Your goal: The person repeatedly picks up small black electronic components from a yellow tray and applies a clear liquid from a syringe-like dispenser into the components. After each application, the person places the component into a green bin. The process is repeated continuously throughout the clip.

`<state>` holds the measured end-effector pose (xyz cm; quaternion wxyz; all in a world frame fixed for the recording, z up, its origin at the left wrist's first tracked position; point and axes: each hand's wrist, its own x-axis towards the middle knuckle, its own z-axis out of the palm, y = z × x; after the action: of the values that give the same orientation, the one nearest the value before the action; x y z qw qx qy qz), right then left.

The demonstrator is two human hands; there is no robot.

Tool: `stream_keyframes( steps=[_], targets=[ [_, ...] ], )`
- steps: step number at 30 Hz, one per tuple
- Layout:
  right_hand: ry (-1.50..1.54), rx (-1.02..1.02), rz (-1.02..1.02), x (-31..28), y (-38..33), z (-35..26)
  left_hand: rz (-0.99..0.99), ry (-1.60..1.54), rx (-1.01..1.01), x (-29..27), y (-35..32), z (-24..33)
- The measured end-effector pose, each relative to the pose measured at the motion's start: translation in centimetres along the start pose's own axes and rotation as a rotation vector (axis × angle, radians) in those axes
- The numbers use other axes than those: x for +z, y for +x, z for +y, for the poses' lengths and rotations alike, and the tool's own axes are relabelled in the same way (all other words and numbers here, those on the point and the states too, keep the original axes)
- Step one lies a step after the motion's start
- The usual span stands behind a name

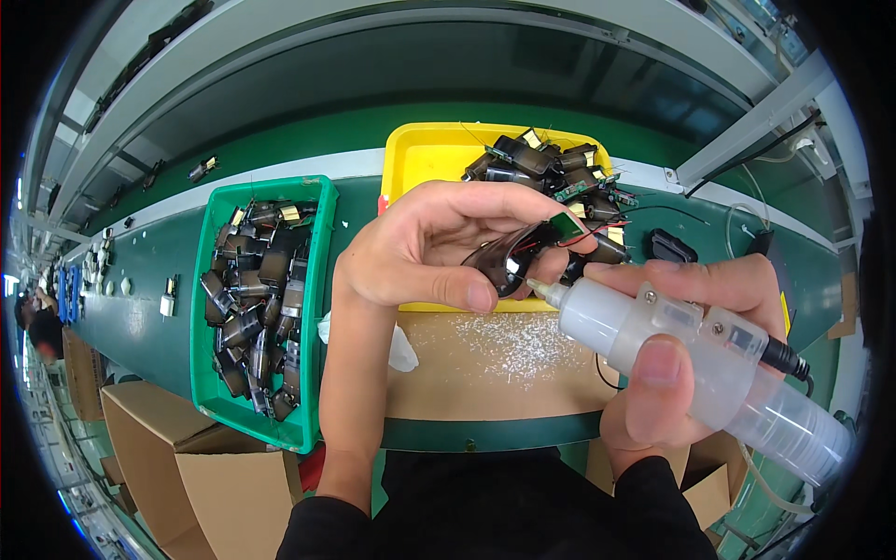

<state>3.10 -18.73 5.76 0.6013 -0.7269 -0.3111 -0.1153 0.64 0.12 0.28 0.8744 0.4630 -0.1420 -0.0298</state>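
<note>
My left hand (420,238) is closed around a dark, glossy, rounded housing (505,268) with a small green circuit board (566,227) at its end. Thin red and black wires run off beside the board. In my right hand (674,364) is a translucent white dispenser (602,317), gripped like a pen, with a black cable plugged into its side. Its tapered nozzle tip (534,284) is right at the lower edge of the housing; whether the two touch I cannot tell. Behind my left hand, a yellow tray (425,149) holds several similar dark parts with wires.
At the left is a green tray (329,224) full of dark housings. White crumbs (523,345) lie scattered on a brown board (439,392) in front of me. Open cardboard boxes (233,485) stand below the bench. A black object (672,246) sits at the right, near a hose.
</note>
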Motion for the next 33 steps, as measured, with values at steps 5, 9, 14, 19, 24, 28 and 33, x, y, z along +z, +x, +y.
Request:
stream_keyframes(
  steps=[5,9,14,19,24,28,33],
  targets=[
    [0.002,-0.012,-0.011,0.2,-0.1,0.0,-0.277,-0.066,0.097,-1.6,0.3,-0.5],
    [-0.008,0.016,-0.015,0.1,-0.1,-0.2,-0.400,-0.110,0.155,-1.9,0.5,-0.7],
    [-0.010,0.034,-0.004,0.4,-0.1,-0.6,-0.374,-0.173,0.106,-1.9,0.2,-0.8],
    [0.002,0.058,0.012,0.7,-0.2,-0.8,-0.289,-0.132,0.121,-1.7,0.3,-0.9],
    [0.018,0.033,-0.024,0.7,0.2,-0.9,-0.082,-0.010,0.124,-0.5,0.1,-0.6],
    [0.007,0.038,-0.004,0.4,-0.3,-1.2,-0.156,0.047,0.157,-0.6,0.2,-0.1],
    [-0.039,0.030,-0.019,-1.6,-0.5,-1.8,0.033,0.620,0.098,-2.2,-3.3,2.7]
  ],
)
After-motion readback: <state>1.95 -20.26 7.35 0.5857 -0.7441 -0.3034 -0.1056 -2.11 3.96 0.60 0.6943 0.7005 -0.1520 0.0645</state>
